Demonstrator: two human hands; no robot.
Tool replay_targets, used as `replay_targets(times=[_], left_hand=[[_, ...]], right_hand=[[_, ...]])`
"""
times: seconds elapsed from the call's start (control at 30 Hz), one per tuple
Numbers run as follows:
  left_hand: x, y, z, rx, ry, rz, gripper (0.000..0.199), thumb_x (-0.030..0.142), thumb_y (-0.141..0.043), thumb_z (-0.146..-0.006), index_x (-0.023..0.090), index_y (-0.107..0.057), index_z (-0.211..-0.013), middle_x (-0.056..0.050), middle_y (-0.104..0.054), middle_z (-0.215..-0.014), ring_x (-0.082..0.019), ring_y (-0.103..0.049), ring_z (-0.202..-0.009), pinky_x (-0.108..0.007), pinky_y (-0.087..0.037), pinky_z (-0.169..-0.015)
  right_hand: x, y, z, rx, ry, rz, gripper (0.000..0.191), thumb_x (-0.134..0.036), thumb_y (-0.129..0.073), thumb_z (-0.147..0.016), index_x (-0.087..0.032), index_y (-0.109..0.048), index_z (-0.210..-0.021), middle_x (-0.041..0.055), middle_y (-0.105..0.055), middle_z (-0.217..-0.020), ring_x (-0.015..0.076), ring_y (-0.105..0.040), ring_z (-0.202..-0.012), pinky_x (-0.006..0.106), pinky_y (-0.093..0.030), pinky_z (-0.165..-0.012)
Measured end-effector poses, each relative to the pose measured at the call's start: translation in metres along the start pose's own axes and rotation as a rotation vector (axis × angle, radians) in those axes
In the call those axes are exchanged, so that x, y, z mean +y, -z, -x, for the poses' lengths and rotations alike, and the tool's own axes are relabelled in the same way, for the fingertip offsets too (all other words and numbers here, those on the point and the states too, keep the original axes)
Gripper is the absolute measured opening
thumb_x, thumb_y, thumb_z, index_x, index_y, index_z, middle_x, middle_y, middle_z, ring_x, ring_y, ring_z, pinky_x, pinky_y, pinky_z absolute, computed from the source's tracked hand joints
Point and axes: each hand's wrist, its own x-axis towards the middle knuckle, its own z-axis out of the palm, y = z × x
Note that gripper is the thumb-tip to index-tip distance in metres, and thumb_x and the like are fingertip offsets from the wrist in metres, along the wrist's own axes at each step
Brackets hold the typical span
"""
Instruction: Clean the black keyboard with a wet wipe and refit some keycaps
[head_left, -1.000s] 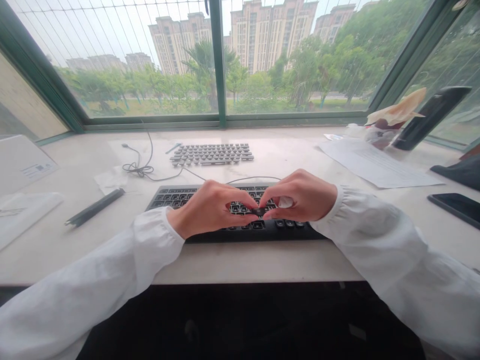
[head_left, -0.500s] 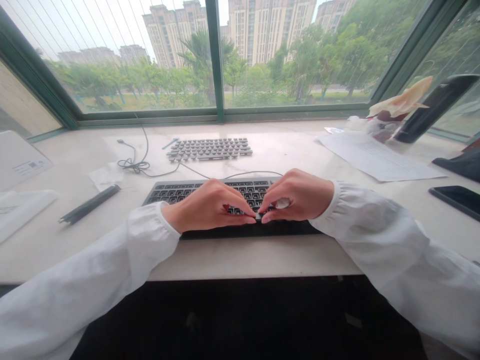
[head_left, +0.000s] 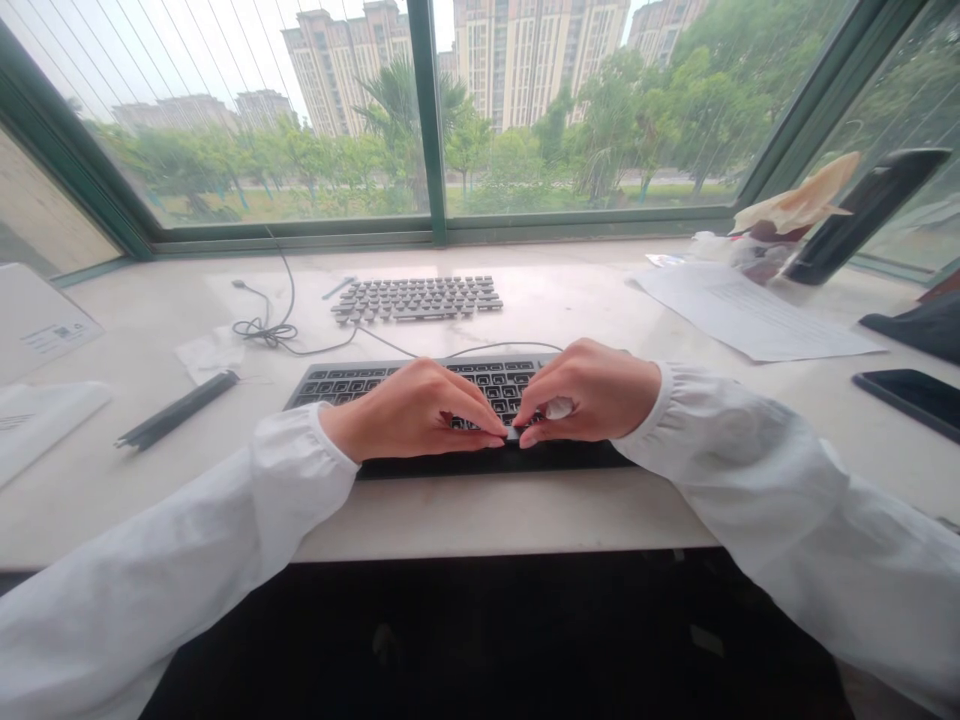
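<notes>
A black keyboard (head_left: 345, 380) with its key sockets bare lies in front of me, its lower middle hidden by my hands. Between my fingertips, low on the keyboard, is a small dark keycap (head_left: 513, 434). My left hand (head_left: 420, 410) pinches it from the left, thumb and forefinger nearly together. From the right, my right hand (head_left: 589, 392) closes thumb and forefinger on the same keycap. A crumpled white wad (head_left: 559, 407), perhaps tissue, is tucked in the right hand's curled fingers. Loose keycaps (head_left: 416, 298) stand in rows behind the keyboard.
A coiled cable (head_left: 266, 330) lies at the back left, near a dark stick-like tool (head_left: 178, 410). To the right are paper sheets (head_left: 757, 310) and a phone (head_left: 911, 397). White boxes (head_left: 45, 325) stand far left. The window (head_left: 442, 225) borders the table's back.
Both hands stay at the same spot on the keyboard, fingertips still around the keycap. The whole view has shifted very slightly.
</notes>
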Motion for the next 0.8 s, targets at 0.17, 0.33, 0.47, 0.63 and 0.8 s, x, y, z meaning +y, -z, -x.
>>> replay_targets(times=[0.17,0.33,0.47,0.63,0.8], left_hand=[[-0.0003,0.0006,0.0004,-0.005,-0.016,-0.016,0.019,0.032,-0.062,-0.088,0.029,-0.077,-0.099,-0.002,-0.076,-0.094,-0.013,-0.071,-0.077,-0.019,-0.056,-0.066],[-0.001,0.0007,0.0012,-0.006,-0.029,-0.045,0.019,0.033,-0.062,-0.088,0.028,-0.077,-0.099,-0.002,-0.076,-0.095,-0.014,-0.072,-0.08,-0.019,-0.056,-0.065],[-0.0018,0.0006,0.0015,0.004,-0.059,-0.071,0.019,0.032,-0.062,-0.088,0.027,-0.077,-0.098,-0.001,-0.076,-0.094,-0.014,-0.072,-0.079,-0.019,-0.055,-0.064],[-0.004,0.0004,0.0014,0.007,-0.104,-0.095,0.018,0.032,-0.063,-0.087,0.024,-0.077,-0.096,-0.001,-0.076,-0.094,-0.013,-0.071,-0.079,-0.018,-0.054,-0.066],[-0.0062,-0.0005,0.0013,0.011,-0.114,-0.092,0.016,0.03,-0.065,-0.086,0.024,-0.077,-0.094,-0.001,-0.076,-0.095,-0.012,-0.071,-0.08,-0.017,-0.054,-0.066]], right_hand=[[-0.0012,0.0005,-0.0004,0.007,-0.004,0.016,0.022,-0.043,-0.069,-0.082,-0.022,-0.074,-0.08,-0.0028,-0.074,-0.073,0.009,-0.066,-0.061,0.02,-0.044,-0.056],[-0.0028,0.0005,-0.0008,0.003,-0.013,0.034,0.022,-0.043,-0.07,-0.081,-0.021,-0.074,-0.08,-0.0028,-0.074,-0.072,0.0093,-0.066,-0.061,0.02,-0.044,-0.056],[-0.0039,0.0005,-0.001,0.003,-0.015,0.033,0.021,-0.043,-0.069,-0.081,-0.022,-0.074,-0.08,-0.0031,-0.074,-0.072,0.0094,-0.066,-0.062,0.02,-0.043,-0.056],[-0.0044,0.0014,-0.0017,-0.018,-0.031,0.009,0.021,-0.041,-0.07,-0.081,-0.021,-0.073,-0.079,-0.0027,-0.074,-0.074,0.0092,-0.066,-0.062,0.02,-0.042,-0.057],[-0.005,0.002,-0.0026,-0.039,-0.062,-0.004,0.018,-0.039,-0.071,-0.08,-0.022,-0.073,-0.078,-0.0025,-0.074,-0.075,0.0102,-0.066,-0.064,0.021,-0.041,-0.057]])
